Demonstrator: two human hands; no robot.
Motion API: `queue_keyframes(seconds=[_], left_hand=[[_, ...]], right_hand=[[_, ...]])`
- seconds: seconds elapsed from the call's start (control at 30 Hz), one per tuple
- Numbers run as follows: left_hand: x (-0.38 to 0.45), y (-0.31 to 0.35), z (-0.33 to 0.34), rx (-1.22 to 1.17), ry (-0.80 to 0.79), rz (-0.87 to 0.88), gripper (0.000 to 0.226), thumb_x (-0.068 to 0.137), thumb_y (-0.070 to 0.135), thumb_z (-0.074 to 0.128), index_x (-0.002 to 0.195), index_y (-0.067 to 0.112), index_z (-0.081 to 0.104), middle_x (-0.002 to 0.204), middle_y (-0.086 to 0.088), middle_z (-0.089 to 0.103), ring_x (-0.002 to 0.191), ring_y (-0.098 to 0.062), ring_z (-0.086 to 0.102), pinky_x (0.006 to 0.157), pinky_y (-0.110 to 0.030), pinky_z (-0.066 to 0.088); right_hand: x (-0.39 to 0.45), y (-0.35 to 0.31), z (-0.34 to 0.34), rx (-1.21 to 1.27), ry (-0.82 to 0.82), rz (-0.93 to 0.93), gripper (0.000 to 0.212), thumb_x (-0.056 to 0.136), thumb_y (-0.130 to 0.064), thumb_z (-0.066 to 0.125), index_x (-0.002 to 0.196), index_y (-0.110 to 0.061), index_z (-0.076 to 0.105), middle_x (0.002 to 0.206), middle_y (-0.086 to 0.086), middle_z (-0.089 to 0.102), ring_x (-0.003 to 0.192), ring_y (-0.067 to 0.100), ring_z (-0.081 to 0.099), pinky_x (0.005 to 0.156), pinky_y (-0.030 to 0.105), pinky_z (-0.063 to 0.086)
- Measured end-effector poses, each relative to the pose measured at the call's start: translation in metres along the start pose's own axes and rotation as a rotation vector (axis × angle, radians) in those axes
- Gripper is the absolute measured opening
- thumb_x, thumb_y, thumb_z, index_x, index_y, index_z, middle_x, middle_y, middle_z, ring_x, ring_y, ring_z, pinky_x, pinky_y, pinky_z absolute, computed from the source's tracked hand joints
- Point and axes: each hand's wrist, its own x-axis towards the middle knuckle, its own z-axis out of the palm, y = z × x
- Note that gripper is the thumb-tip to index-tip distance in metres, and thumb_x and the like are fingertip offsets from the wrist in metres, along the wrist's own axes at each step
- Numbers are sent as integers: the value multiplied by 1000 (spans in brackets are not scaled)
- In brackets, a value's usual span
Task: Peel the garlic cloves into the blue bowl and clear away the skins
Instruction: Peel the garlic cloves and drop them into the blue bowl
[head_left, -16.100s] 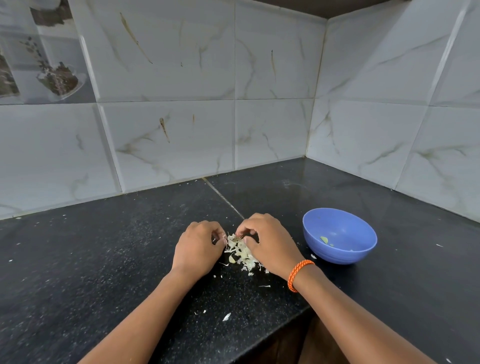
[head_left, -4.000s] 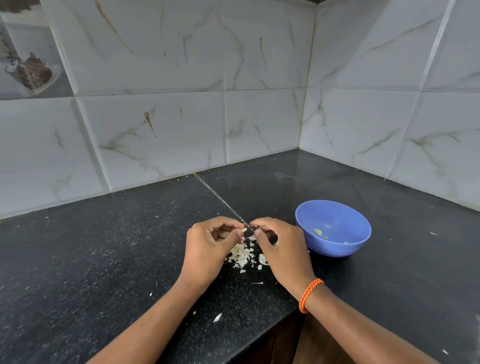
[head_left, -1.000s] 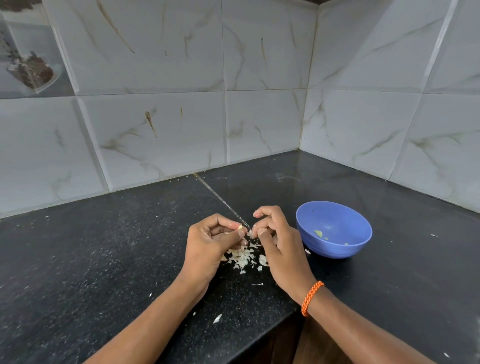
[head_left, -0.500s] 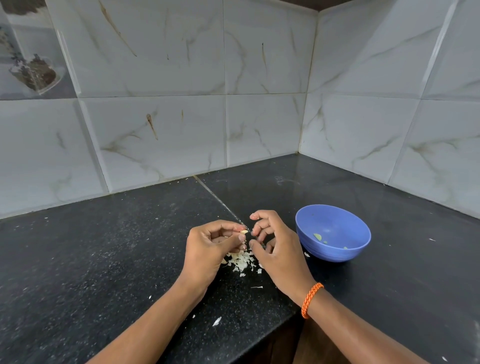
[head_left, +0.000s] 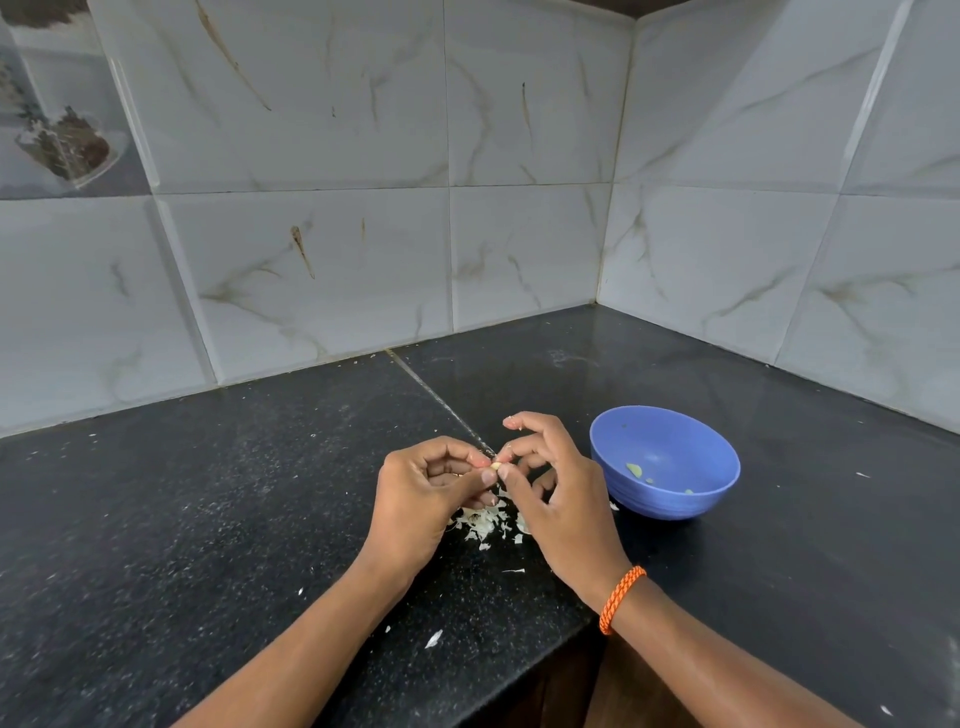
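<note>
A small pale garlic clove is held between both hands above the black counter. My left hand pinches it with thumb and curled fingers. My right hand pinches its other end with thumb and a fingertip, the index finger lifted. Under the hands lies a pile of white garlic skins. The blue bowl stands just right of my right hand, upright, with a few small pale pieces on its bottom.
The black stone counter runs into a tiled corner. Its front edge cuts inward below my right wrist. Loose skin flakes are scattered near that edge. An orange band sits on my right wrist.
Both hands have stayed together over the skin pile, working the clove. My right index finger has lifted up and away from the clove over the last second.
</note>
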Motion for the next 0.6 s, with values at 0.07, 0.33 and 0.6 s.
queue_keyframes(seconds=[0.07,0.33,0.6], left_hand=[[1,0,1,7,-6,0,11,89,3,85,98,1,78,84,-21,79,75,-36,79,74,-37,67],[1,-3,-1,164,-17,74,15,97,-3,76,103,10,78,98,-6,80,79,-29,79,73,-33,64],[0,0,-1,59,-51,9,16,94,8,83,110,12,82,101,-9,83,91,-28,81,75,-34,63]], right_hand=[[0,0,1,-19,18,-10,42,98,-10,71,134,-29,59,98,-15,71,84,17,69,62,31,55],[-1,1,0,-57,81,-20,39,99,-10,68,133,-29,58,99,-15,70,85,16,69,64,18,50],[0,-1,0,-18,35,-19,49,94,-7,77,134,-29,58,102,-17,72,89,15,72,62,30,57]])
